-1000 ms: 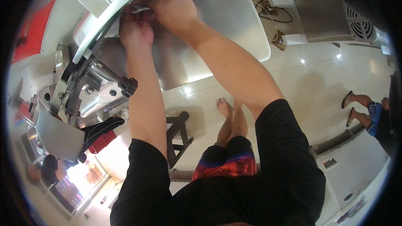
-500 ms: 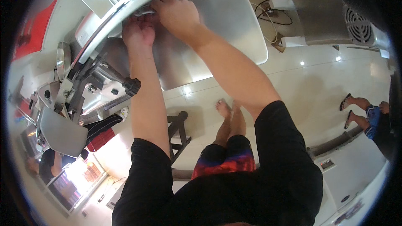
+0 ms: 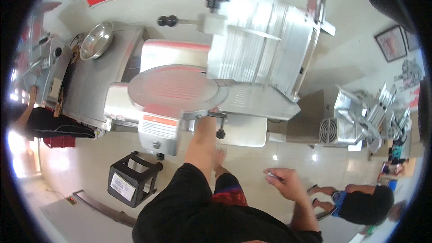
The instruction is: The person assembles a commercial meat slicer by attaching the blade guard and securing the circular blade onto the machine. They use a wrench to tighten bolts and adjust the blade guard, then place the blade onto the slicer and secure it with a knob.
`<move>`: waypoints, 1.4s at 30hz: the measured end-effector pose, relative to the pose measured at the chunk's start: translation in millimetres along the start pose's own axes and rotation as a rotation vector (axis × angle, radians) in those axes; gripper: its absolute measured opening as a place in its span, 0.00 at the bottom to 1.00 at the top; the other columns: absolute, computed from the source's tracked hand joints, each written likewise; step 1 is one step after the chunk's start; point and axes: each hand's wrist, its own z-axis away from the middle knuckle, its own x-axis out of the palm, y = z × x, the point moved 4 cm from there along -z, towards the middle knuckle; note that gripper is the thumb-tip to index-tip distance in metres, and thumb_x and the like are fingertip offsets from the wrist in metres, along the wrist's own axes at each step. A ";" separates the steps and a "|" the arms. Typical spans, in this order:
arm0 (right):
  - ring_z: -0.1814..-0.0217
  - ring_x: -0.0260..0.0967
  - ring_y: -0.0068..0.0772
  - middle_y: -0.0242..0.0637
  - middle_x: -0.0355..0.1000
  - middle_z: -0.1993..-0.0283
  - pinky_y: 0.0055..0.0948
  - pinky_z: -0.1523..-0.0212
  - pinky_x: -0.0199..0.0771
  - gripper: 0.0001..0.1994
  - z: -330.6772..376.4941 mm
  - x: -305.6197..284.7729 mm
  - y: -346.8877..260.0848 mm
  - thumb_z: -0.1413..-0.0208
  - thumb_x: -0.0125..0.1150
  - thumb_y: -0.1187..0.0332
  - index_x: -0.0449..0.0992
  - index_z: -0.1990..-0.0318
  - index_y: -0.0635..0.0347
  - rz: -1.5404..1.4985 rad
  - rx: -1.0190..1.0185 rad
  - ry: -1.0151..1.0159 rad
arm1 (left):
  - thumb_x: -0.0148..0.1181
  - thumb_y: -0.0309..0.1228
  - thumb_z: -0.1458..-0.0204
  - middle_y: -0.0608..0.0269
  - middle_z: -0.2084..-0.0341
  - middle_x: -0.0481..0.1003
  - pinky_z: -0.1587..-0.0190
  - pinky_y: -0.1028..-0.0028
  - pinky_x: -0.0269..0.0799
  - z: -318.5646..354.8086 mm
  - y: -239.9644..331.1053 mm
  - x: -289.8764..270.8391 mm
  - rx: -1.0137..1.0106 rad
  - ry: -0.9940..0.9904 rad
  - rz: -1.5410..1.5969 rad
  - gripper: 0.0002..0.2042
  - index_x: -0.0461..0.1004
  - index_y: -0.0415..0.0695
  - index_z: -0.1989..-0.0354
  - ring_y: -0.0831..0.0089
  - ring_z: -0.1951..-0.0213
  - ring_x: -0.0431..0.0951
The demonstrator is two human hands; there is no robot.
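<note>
A metal meat slicer [image 3: 180, 85] with a large round blade and a ribbed silver carriage [image 3: 252, 49] stands in front of me. My left forearm [image 3: 201, 141] reaches in beneath the blade's edge. The left hand itself is hidden behind the slicer, so its fingers and anything in them do not show. Off to the right, away from the machine, my right hand [image 3: 288, 183] is closed in a pinch over the floor. A small silver and dark piece pokes out at its fingertips, too small to name. A dark knob [image 3: 220, 133] hangs beside my left forearm.
A steel bowl [image 3: 96, 40] sits on a metal table [image 3: 105, 69] at the left. Below the slicer stands a black stool [image 3: 135, 180] on the tiled floor. Another machine [image 3: 342, 121] is at the right. One person [image 3: 364, 202] is at the lower right, another [image 3: 49, 121] at the left.
My head view has swung up and over the slicer. The right hand has come away from beside the left hand, out to the right. The left hand has gone out of sight behind the machine.
</note>
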 end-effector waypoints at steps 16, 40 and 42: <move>0.54 0.79 0.51 0.54 0.79 0.59 0.49 0.59 0.78 0.11 -430.6 59.9 -233.0 0.43 0.51 0.71 0.79 0.60 0.65 1.126 -0.291 -0.310 | 0.47 0.39 0.34 0.55 0.57 0.80 0.38 0.52 0.65 18.6 -161.1 -299.1 0.083 0.737 -0.498 0.15 0.78 0.43 0.55 0.59 0.52 0.79; 0.62 0.81 0.43 0.41 0.82 0.63 0.48 0.64 0.78 0.08 -525.1 82.3 -158.7 0.49 0.63 0.69 0.86 0.64 0.57 1.436 -0.194 -0.598 | 0.46 0.38 0.36 0.56 0.60 0.82 0.33 0.46 0.55 57.1 -168.2 -431.6 0.242 1.002 -0.607 0.16 0.81 0.46 0.57 0.57 0.54 0.79; 0.61 0.81 0.40 0.39 0.83 0.61 0.46 0.64 0.78 0.09 -544.3 114.8 -178.3 0.47 0.61 0.69 0.86 0.62 0.55 1.512 -0.267 -0.619 | 0.46 0.38 0.36 0.56 0.61 0.82 0.32 0.46 0.54 53.5 -166.1 -433.1 0.302 1.073 -0.593 0.16 0.81 0.46 0.57 0.57 0.54 0.79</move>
